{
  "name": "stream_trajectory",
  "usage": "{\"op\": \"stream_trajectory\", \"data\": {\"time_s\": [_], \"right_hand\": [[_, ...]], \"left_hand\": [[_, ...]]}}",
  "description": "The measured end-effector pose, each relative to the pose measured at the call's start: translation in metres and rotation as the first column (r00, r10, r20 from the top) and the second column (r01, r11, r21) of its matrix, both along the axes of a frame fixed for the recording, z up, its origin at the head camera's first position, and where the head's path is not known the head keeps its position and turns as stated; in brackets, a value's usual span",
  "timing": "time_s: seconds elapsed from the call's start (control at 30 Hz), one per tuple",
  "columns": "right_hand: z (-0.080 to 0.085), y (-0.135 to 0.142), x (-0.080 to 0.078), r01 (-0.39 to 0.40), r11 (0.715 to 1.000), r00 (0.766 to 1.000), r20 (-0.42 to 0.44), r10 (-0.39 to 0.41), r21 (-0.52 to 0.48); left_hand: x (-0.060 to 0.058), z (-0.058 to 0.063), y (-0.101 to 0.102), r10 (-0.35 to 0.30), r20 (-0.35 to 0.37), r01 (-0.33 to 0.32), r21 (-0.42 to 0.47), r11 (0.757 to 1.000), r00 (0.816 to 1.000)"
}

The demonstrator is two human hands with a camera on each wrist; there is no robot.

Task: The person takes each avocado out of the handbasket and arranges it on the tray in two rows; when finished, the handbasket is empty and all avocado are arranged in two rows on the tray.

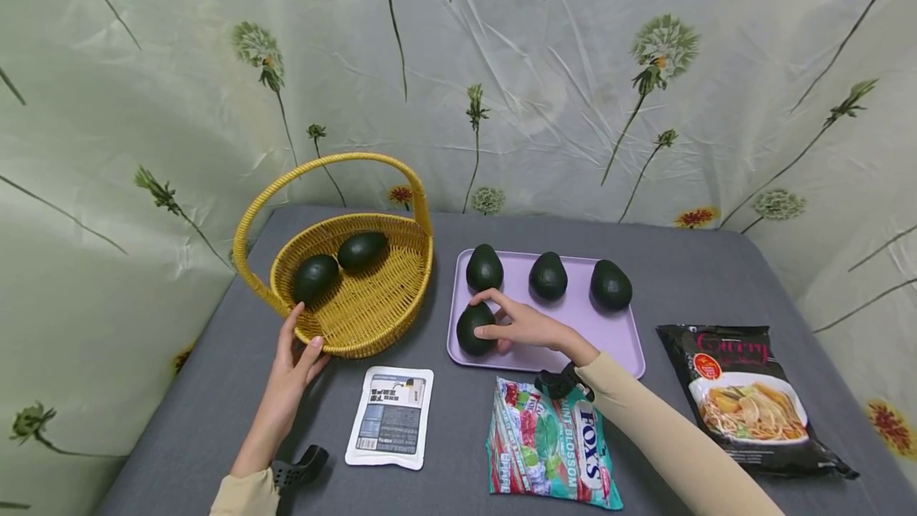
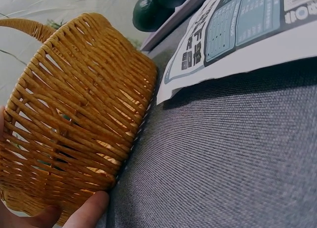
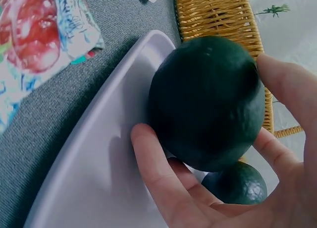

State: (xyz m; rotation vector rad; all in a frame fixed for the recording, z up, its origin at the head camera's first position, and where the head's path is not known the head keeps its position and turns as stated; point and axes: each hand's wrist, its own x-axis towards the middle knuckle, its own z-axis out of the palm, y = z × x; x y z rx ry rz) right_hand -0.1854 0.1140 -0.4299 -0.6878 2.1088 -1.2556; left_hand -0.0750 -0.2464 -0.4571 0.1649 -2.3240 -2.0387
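My right hand (image 1: 526,326) grips a dark green avocado (image 3: 208,104) at the left end of the lilac tray (image 1: 580,349), with fingers and thumb curled around its sides. Behind it on the tray stand three more avocados, one of them the left avocado (image 1: 485,267). On the left side, my left hand (image 1: 290,373) holds the near edge of a yellow wicker basket (image 1: 368,317). In the left wrist view its fingertips lie against the woven wall (image 2: 84,109). Two avocados, including the nearer avocado (image 1: 315,279), lie inside the basket.
A white-edged food packet (image 1: 390,418) lies between the basket and a Fox's candy bag (image 1: 548,444), which is partly under my right forearm. At the right lies a black curry noodle pack (image 1: 748,400). The basket's tall handle (image 1: 344,158) arches above its back.
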Motion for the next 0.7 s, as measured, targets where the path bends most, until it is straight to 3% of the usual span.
{"op": "stream_trajectory", "data": {"time_s": [0.3,0.47,0.6,0.7], "right_hand": [[0.005,0.004,-0.001,-0.008,0.999,1.0,-0.019,0.008,-0.039],[0.008,0.008,-0.007,-0.007,0.998,0.997,-0.081,0.001,-0.068],[0.016,0.008,-0.014,0.008,0.996,0.991,-0.13,-0.019,-0.089],[0.027,0.001,-0.019,0.032,0.993,0.992,-0.118,-0.046,-0.115]], "left_hand": [[0.0,0.0,0.0,0.002,-0.001,-0.002,0.009,1.0,1.0],[0.0,-0.001,0.0,0.001,0.0,-0.001,-0.001,1.0,1.0],[0.0,-0.001,0.0,0.002,0.004,-0.002,-0.012,1.0,1.0],[0.0,-0.001,-0.001,0.002,0.003,-0.002,-0.012,1.0,1.0]]}}
